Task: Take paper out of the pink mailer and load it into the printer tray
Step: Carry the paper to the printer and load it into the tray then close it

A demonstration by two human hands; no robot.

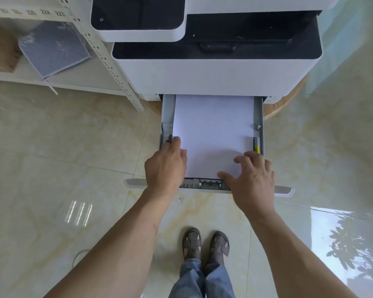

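Observation:
A white stack of paper [212,130] lies flat in the grey printer tray [167,117], which is pulled out from the bottom of the white printer [213,74]. My left hand [165,166] rests at the paper's near left corner, fingers curled against its left edge and the tray's side guide. At the near right corner my right hand [251,175] lies with fingers spread on top of the sheet. Neither hand grips anything. No pink mailer is in view.
The printer stands on a round wooden base [284,100] on glossy tiled floor. A white metal shelf [108,59] stands at left, holding a grey plastic-wrapped pack [52,46]. My sandalled feet [205,244] stand just behind the tray's front panel [136,182].

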